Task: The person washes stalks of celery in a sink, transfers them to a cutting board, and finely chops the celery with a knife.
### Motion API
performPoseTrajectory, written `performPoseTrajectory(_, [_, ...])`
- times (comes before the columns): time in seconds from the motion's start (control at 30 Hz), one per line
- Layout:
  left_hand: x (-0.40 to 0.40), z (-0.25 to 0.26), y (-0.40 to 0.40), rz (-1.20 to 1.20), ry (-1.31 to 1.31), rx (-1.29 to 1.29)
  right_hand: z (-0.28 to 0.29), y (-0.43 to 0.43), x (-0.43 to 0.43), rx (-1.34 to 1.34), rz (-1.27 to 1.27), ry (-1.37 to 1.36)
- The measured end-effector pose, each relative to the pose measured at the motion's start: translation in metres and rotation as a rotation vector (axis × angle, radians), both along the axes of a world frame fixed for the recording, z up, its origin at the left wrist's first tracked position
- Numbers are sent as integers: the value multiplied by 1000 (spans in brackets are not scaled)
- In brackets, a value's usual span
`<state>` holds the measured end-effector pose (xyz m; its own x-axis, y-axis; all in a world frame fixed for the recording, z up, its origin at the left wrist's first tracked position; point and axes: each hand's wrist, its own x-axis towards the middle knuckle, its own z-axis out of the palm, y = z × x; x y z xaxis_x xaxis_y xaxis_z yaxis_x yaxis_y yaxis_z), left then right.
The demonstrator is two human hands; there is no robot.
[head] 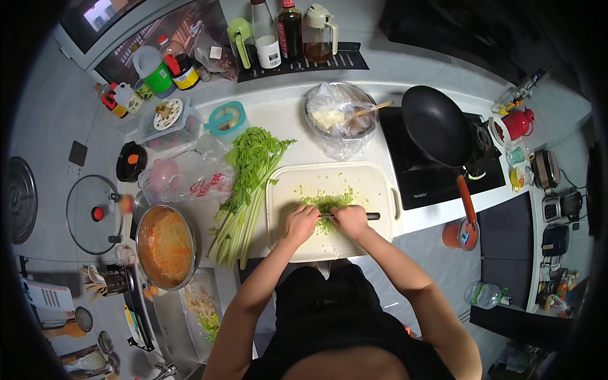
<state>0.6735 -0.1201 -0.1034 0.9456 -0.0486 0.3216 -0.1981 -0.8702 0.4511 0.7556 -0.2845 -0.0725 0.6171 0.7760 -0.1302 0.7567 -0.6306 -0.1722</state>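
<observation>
Chopped celery [327,202] lies in small bits on a cream cutting board [285,183]. Above it, both hands are on a kitchen knife [327,216] held level across the board. My right hand [350,221] closes round the knife near its black handle, whose end sticks out to the right. My left hand [303,222] grips the far end of the blade; its fingertips are partly hidden. A bunch of leafy celery [247,190] rests against the board's left side.
A steel bowl of shredded carrot [170,247] stands at the left beside the sink [166,313]. Behind the board is a plastic-covered bowl [341,118] with chopsticks. A black frying pan [437,126] sits on the cooktop [413,187], its handle jutting over the counter's front edge.
</observation>
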Motion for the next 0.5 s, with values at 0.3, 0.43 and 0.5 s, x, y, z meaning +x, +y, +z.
performPoseTrajectory(0.3, [-7, 5, -3, -83, -35, -9, -4, -11, -22, 42, -64, -12])
performPoseTrajectory(0.43, [-11, -3, -10, -102, 7, 22, -12, -17, -23, 60, -77, 1])
performPoseTrajectory(0.5, [-5, -4, -7, -101, -3, -10, -7, -16, -22, 85, -90, -11])
